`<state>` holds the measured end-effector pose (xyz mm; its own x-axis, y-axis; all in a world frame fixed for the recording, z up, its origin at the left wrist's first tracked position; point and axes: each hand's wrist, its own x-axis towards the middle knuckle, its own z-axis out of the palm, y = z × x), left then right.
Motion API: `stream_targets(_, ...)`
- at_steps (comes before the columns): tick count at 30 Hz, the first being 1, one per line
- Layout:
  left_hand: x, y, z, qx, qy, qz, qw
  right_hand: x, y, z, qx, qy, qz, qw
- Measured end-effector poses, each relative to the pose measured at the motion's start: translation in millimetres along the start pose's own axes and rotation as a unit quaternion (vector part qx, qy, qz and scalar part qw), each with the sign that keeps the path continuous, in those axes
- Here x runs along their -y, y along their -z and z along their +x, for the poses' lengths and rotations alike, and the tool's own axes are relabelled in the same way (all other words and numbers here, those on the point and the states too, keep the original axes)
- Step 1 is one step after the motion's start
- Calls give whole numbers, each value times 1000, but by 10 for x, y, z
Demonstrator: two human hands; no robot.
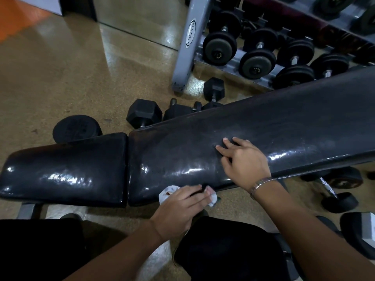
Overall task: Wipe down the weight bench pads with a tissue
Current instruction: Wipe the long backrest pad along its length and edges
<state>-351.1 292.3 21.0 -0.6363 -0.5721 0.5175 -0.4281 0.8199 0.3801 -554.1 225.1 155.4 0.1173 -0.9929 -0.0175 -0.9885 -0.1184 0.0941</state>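
Two pads on this bench: seat pad, back pad. One tissue. Two hands in shot, left hand and right hand, with one watch. One grey rack, four round dumbbells clear on its lower tier, more behind too dark to count. Three hex dumbbells on the floor beyond, plus one round weight.

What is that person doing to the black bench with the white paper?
A person is wiping a weight bench. Their left hand presses a white tissue against the near edge of the long back pad, close to the gap beside the shorter seat pad. Their right hand, wearing a wristwatch, rests on top of the long pad. Dumbbells lie on the floor behind it.
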Motion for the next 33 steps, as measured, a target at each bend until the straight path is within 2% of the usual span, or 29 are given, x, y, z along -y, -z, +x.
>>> stream_targets(2, -26, -44, -50, 15, -18, -16, 1000, -11, -12, -1, -7, 0, 2, 1000)
stream_targets(5, -93, 13, -49, 11, 2, -42, 999, -19, -39, -11, -25, -2, 10, 1000)
stream_targets(7, -80, 163, 85, -24, 35, -41, 998, -17, -46, -15, -32, -3, 10, 999)
stream_targets(11, 312, 377, 493, -146, 124, -55, 980, -22, -55, -11, -35, -1, 7, 999)
stream_targets(13, 620, 415, 701, -167, 161, -49, 972, -24, -65, -15, -35, 0, 2, 999)
stream_targets(16, 1028, 397, 1044, -165, 195, -19, 967, -30, -81, -10, -39, 3, 2, 999)
stream_targets(21, 1393, 302, 1635, -137, 183, -8, 973, -40, -100, -25, -63, 7, 11, 998)
stream_targets(25, 1466, 254, 1901, -96, 210, -33, 972, -58, -106, -17, -67, 11, 14, 998)
stream_targets(29, 1447, 240, 1986, -50, 275, -59, 958, -63, -108, -13, -69, 15, 13, 997)
stream_targets(33, 1379, 242, 1969, -61, 289, -83, 952, -61, -87, -12, -70, 18, 0, 997)
